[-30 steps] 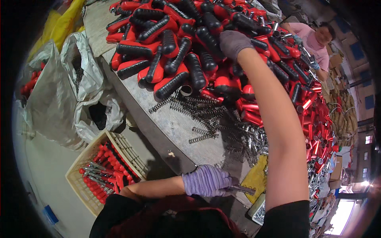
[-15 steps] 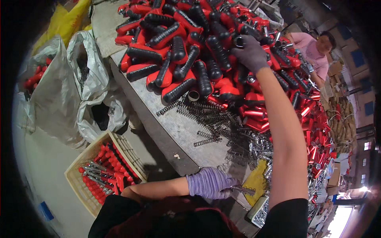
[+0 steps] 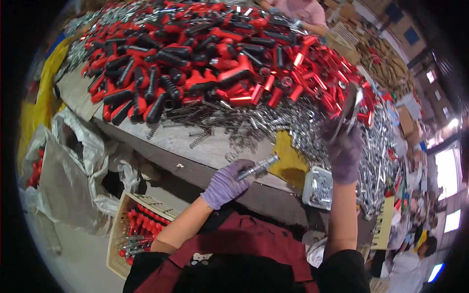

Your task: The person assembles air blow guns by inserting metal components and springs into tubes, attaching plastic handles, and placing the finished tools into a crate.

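My left hand (image 3: 225, 184), in a purple striped glove, is closed around a silver metal shaft (image 3: 260, 167) that points right, over the table's front edge. My right hand (image 3: 345, 152), in a darker glove, is raised at the right beside the heap of silver metal parts (image 3: 303, 129). From its fingers a long shiny metal piece (image 3: 352, 105) sticks up, blurred by motion; its exact kind does not show. Left of that heap lie dark coil springs (image 3: 195, 124). Red-and-black handles (image 3: 168, 58) are piled behind, with shiny red tubes (image 3: 293, 90) at their right.
A yellow cloth (image 3: 284, 146) lies at the table edge beside a clear tray (image 3: 309, 188) of small metal parts. Below left stands a cream crate (image 3: 116, 239) holding red and metal pieces, near white sacks (image 3: 73, 180). Across the table a person in pink (image 3: 305, 12) works.
My view has swung to the right. My right hand has left the handle pile and is now by the silver parts with a metal piece. My left hand still holds the shaft.
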A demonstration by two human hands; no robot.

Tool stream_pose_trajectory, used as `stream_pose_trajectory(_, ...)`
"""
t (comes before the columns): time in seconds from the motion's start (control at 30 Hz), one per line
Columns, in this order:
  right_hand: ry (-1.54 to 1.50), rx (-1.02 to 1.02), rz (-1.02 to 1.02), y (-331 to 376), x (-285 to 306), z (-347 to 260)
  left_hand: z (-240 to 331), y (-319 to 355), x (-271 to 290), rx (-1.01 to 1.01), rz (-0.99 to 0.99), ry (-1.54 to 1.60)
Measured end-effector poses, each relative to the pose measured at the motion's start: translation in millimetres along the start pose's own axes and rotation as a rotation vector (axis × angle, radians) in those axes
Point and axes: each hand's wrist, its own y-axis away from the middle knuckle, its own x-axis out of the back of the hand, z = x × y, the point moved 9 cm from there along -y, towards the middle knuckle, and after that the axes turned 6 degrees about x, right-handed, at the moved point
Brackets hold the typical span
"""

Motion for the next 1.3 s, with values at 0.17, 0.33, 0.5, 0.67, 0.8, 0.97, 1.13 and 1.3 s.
stream_pose_trajectory(0.17,0.421,-0.246,0.035,83.6,62.8,11.2,-18.8,8.3,-47.2,0.602,-0.139,0.579)
stream_pose_trajectory(0.33,0.301,-0.211,0.066,102.4,63.7,-17.2,-26.2,17.5,-95.2,0.605,-0.247,1.14)
stream_pose_trajectory(0.5,0.642,-0.365,-0.19,97.1,71.9,-26.9,-12.6,33.5,-109.5,0.679,-0.153,1.013)
stream_pose_trajectory(0.67,0.667,-0.221,0.021,77.7,105.1,-40.8,-4.3,51.6,-130.2,0.731,-0.417,1.078)
stream_pose_trajectory(0.8,0.541,-0.163,0.066,78.3,106.9,-32.2,19.1,59.7,-126.4,0.703,-0.407,0.615)
stream_pose_trajectory(0.97,0.522,-0.356,-0.104,92.0,93.5,-15.2,19.5,69.6,-125.7,0.478,-0.276,0.481)
stream_pose_trajectory(1.13,0.728,-0.135,-0.315,110.5,71.3,-0.4,35.3,68.1,-108.2,0.323,-0.048,0.464)
stream_pose_trajectory(1.3,0.936,-0.157,-0.431,143.7,32.9,40.2,-0.2,125.6,-176.2,0.969,-0.348,0.995)
